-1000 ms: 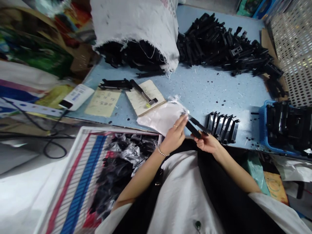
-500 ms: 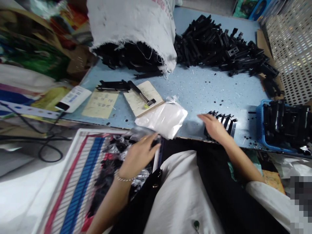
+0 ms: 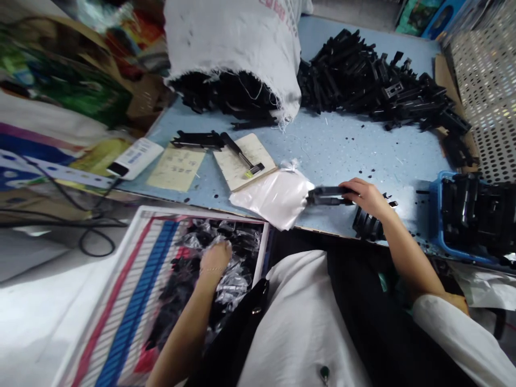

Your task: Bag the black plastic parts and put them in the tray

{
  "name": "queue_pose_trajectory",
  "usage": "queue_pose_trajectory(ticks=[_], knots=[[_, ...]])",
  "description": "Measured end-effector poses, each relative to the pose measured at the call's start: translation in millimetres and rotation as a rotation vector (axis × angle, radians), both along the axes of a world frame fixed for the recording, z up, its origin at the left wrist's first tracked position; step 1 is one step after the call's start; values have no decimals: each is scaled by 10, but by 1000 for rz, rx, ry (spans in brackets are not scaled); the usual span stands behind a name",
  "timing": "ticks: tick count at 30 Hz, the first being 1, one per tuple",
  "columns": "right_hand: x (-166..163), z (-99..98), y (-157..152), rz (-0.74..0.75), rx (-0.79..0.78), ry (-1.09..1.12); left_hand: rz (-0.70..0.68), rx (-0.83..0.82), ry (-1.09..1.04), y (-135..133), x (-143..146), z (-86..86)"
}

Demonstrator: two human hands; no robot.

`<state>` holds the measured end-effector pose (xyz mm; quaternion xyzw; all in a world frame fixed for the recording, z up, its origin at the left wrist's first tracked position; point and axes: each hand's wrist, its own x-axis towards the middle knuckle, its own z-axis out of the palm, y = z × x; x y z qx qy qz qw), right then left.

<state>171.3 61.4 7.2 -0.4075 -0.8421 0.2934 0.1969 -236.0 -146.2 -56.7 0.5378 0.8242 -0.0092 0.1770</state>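
Note:
My right hand [image 3: 365,196] is closed round one end of a long black plastic part [image 3: 328,195]. That part is level above the table, its other end at the right edge of a stack of clear plastic bags [image 3: 272,199]. Under my right wrist lie several more black parts [image 3: 366,224] side by side. My left hand [image 3: 216,255] is down in a white crate [image 3: 264,244], curled among bagged black parts [image 3: 237,279]. Its fingertips are hidden, and I cannot make out what they hold.
A blue basket [image 3: 439,215] of black parts stands at the right. Behind are a heap of black parts [image 3: 355,80] and a white woven sack [image 3: 229,37]. A notepad [image 3: 242,172] with a tool on it, a yellow note [image 3: 175,169] and a white labelled box [image 3: 137,158] lie left.
My right hand has picked up one black part from the row and brought it to the bags. My left hand has moved down into the crate, away from the table edge.

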Motion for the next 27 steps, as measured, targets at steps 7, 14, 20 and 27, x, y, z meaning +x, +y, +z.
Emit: queue_pose_trajectory(ticks=[7,14,20,27], knots=[[-535,-360,-280,-274,-634,614,-446,492,-168,1043,1070,109],[-606,-311,-430,-388,-898,835,-234,391,-481,1419,988,153],[-1024,-196,-461,-284,-1127,1123,43,309,-897,1409,840,220],[-1249,-337,-478,-352,-1093,1194,-87,423,-704,1270,901,439]])
